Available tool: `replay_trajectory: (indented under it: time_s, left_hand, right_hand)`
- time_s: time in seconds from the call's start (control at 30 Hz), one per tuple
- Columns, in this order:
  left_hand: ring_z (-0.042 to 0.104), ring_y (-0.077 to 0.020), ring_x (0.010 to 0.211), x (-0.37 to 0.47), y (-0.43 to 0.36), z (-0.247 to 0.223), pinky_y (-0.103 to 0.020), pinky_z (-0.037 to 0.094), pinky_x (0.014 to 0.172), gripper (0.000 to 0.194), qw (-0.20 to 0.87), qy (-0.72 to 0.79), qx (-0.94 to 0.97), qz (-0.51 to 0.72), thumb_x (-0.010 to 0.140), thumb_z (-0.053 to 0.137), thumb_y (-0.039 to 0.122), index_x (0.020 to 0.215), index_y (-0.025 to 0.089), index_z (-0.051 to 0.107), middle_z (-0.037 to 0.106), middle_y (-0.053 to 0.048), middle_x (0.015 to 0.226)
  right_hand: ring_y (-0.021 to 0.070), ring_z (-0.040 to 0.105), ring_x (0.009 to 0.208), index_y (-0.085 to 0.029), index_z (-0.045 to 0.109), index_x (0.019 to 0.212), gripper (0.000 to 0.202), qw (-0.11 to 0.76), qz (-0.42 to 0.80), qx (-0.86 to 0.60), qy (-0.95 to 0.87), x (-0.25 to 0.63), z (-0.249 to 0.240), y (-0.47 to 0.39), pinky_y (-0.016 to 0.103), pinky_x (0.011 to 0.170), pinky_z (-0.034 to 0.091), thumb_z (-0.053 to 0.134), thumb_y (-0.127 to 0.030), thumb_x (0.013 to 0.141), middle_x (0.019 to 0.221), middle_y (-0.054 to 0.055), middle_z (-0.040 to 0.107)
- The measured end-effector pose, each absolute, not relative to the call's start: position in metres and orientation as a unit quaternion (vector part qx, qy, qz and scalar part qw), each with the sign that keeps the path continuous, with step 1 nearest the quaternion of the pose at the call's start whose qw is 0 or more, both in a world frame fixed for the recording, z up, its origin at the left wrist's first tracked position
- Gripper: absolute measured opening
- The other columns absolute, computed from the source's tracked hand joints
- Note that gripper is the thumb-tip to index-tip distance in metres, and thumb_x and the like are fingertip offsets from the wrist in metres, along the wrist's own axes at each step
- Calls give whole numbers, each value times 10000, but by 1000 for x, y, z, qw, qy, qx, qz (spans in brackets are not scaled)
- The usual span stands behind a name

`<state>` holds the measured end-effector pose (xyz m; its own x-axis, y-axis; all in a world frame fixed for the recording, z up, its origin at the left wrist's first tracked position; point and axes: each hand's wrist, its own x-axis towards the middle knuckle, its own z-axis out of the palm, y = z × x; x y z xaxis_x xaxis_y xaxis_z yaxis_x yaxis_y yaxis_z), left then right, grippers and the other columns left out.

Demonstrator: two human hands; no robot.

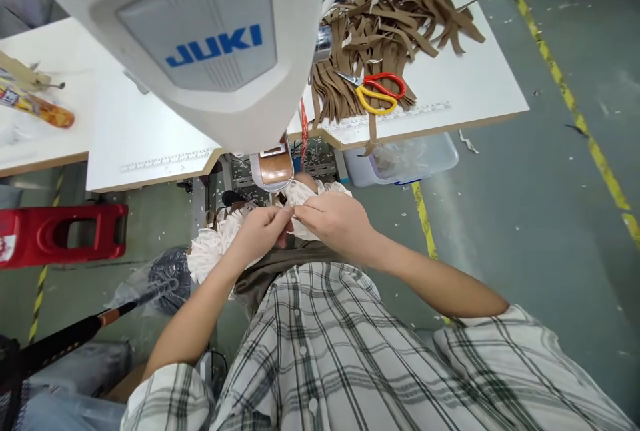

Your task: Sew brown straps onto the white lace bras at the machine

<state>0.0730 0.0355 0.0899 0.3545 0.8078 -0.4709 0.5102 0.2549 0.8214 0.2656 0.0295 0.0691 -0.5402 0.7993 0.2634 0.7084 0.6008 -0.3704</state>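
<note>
My left hand [263, 231] and my right hand [337, 217] meet over my lap, thumbs and fingertips pinched close together. Both are closed on white fabric strips [213, 251], which lie in loose ruffled bunches on either side of the hands. The exact bit between the fingertips is mostly hidden. Just beyond the hands is the sewing machine's rounded work plate [274, 169], brown in the middle. Above it hangs the white JUKI machine head [220, 37], hiding the needle area.
Scissors [377, 92] with red and yellow handles rest on brown strips [400, 24] on the right white tabletop [480, 77]. Under its edge sits a clear plastic bin [425, 161]. At left are a red stool [65, 234] and a bottle [37, 105]. A black-wrapped object [173, 277] stands low left.
</note>
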Motion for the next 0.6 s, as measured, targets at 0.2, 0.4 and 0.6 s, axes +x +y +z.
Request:
replay_trajectory:
  time_s: [0.2,0.4,0.6]
  left_hand:
    - [375,-54,447,71,26,67,-303,536,697,344,812,460,254,256,739,771,479,828,154,702,357,104,486]
    - [579,-126,677,72,13,72,-265,499,702,325,658,507,452,326,885,618,465,780,166,691,643,-14,714]
    - [600,-124,663,75,11,83,-244,490,668,278,555,546,529,338,929,560,397,832,171,688,696,-15,770]
  right_hand:
    - [196,605,877,-270,711,1017,201,335,122,-426,-832,266,45,32,382,854,423,521,-234,963,946,52,697]
    - [241,627,941,-252,694,1069,198,401,154,-507,-747,258,52,17,400,836,494,603,-342,918,986,82,692]
    - [194,657,877,-253,737,1043,183,382,141,-471,-782,253,53,21,343,775,490,584,-281,947,940,48,744]
